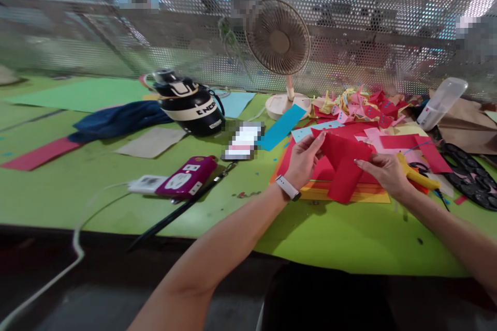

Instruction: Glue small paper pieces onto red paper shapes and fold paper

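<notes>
A folded piece of red paper [344,165] is held up between my two hands, above a stack of coloured sheets. My left hand [305,158], with a white watch on its wrist, pinches the paper's upper left corner. At the right edge of the same paper, my right hand [382,170] grips it between thumb and fingers. Under it, orange and yellow sheets [349,195] stick out at the front of the stack. A yellow glue gun [421,176] lies just beyond my right hand, partly hidden by it.
A desk fan [278,36] stands at the back beside a heap of paper scraps [365,106]. To the left are a phone [244,140], a purple power bank [188,177] with a white cable, a black jug [194,106] and a blue cloth [116,120]. A clear bottle [442,103] leans at right.
</notes>
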The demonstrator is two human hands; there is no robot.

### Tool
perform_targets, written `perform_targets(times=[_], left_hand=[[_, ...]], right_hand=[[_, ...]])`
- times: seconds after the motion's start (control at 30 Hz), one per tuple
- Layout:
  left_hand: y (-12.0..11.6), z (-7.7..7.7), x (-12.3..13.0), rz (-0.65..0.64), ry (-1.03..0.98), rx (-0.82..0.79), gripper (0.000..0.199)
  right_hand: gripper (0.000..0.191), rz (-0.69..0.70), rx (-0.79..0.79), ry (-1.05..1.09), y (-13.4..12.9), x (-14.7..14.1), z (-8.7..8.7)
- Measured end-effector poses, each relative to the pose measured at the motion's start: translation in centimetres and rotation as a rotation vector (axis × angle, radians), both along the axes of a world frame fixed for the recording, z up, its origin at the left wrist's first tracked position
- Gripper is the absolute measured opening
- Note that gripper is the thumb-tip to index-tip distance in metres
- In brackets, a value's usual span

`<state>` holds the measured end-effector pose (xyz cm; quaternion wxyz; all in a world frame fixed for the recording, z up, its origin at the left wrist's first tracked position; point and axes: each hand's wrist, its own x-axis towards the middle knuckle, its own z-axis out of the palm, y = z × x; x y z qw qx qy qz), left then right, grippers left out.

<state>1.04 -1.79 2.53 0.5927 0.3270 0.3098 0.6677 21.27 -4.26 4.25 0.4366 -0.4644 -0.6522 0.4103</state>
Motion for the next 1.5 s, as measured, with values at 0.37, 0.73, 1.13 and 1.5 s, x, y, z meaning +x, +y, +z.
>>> perform_targets(times=[0.37,0.73,1.13,1.5], left_hand=[[0.6,0.7,-0.6,0.117,-0.046,-0.039,0.029],[0.7,0.9,-1.2,0.031,0.021,-0.173,0.034],[-2.4,-0.2,0.8,-0.54,0.27,-0.322,0.034],[-2.4,-0.7,0.9,-0.487,0.272,-0.27,0.027]], right_hand=[[0.027,0.051,-0.295,0.229,0.5,0.1,-0.3],[0.028,0.034,-0.386,0.472,0.8,-0.3,-0.1],[0.033,-0.033,-0.335,0.452,1.0,-0.6,0.0],[0.031,-0.027,-0.347,0.428,1.0,-0.6,0.3]])
